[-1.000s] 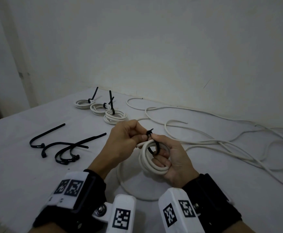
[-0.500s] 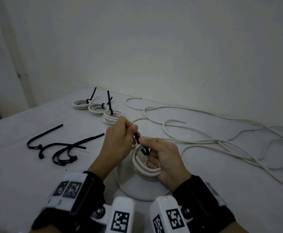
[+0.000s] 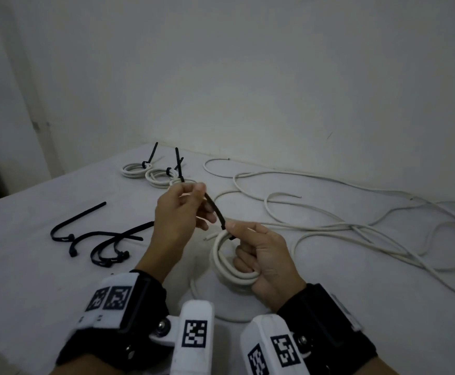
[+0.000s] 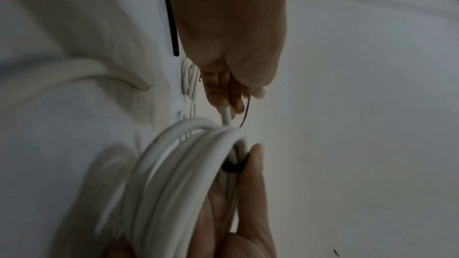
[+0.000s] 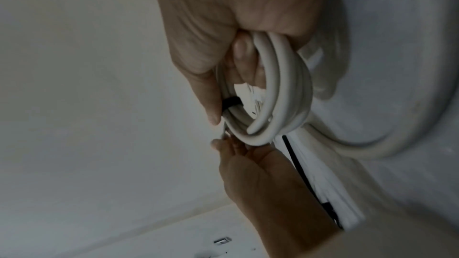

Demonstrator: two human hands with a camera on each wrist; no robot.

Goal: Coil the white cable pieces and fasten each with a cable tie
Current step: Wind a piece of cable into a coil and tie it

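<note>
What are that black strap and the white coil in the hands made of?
The black strap, a cable tie, looks like matte flexible plastic, probably nylon: it bends in a smooth arc where the left hand pulls it. The white coil in the right hand looks like cable with a smooth, slightly glossy plastic jacket; its core isn't visible.

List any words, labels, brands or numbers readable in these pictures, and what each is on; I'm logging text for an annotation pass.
No readable text in any view.
The white wrist mounts carry black-and-white square marker patterns, not letters or numbers.
The white cable coil, black cable tie and spare ties show no print.
A small object at the right wrist view's bottom edge is too blurred to read.
</note>
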